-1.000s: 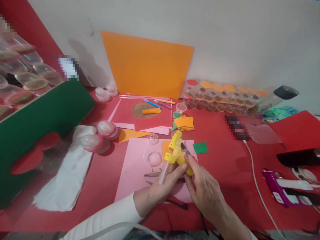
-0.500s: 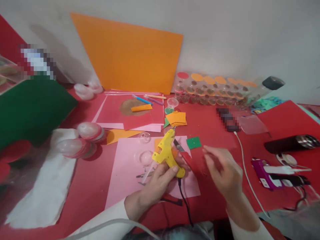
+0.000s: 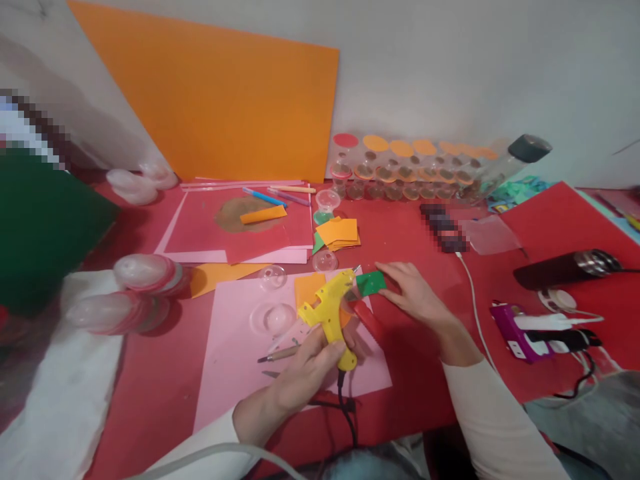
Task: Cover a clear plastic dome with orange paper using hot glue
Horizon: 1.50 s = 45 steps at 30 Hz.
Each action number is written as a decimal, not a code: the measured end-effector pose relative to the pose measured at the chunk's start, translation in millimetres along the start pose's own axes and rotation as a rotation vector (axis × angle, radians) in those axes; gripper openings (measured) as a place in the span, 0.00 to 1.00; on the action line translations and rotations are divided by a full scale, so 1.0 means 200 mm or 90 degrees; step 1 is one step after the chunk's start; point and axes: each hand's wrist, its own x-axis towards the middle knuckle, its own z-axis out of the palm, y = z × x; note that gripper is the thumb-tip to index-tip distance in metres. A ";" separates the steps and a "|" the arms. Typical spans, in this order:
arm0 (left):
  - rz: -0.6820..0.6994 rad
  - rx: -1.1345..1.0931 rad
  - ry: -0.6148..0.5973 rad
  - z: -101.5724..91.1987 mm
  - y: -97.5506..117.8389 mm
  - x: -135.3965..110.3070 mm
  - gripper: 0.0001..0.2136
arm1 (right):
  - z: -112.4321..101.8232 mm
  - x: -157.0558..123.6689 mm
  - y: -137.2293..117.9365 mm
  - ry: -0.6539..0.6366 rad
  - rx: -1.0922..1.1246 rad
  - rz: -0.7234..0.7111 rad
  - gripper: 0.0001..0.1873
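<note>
**Left hand (image 3: 311,363) grips a yellow hot glue gun (image 3: 327,308); right hand (image 3: 416,293) reaches a green card (image 3: 371,283)**

The gun sits in the left fingers, its body rising above them and its nozzle pointing away to the upper right, just beside the green card's left edge. The barrel's long axis slants from lower left to upper right. A translucent glue stick (image 3: 286,339) trails from the rear, left of the knuckles. The handle slopes down through the grip, and a black cord (image 3: 341,381) drops from its base, below the thumb.

The left fingers are closed around the handle, thumb lying across its near face; the fingertips behind it are partly hidden. The right thumb and forefinger stand a little apart at the card's right end, 1 at the far corner and 1 at the near side. Whether they press on it cannot be told. The card's longer axis runs roughly left to right, from those fingers toward the nozzle.

Between the 2 hands lies a red-handled tool (image 3: 370,322). Beyond the left fingers, past the nozzle, is a pile of orange cards (image 3: 340,231). Pink paper (image 3: 235,340) spreads beneath the left hand.
</note>
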 end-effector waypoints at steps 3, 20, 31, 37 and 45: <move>-0.006 -0.016 -0.007 -0.01 -0.01 0.00 0.17 | 0.03 -0.01 0.00 0.019 0.007 0.002 0.19; -0.048 -0.152 0.012 0.01 0.01 0.02 0.18 | -0.03 -0.02 -0.10 0.322 0.167 0.144 0.10; -0.034 -0.128 0.031 0.01 0.00 0.02 0.18 | -0.05 -0.03 -0.65 0.449 -0.096 -0.277 0.10; 0.010 -0.069 0.014 0.00 0.01 0.01 0.15 | 0.02 -0.06 -0.69 0.309 -0.084 -0.291 0.16; 0.038 -0.034 -0.010 -0.01 0.00 0.02 0.15 | 0.03 -0.03 -0.70 0.275 -0.124 -0.257 0.20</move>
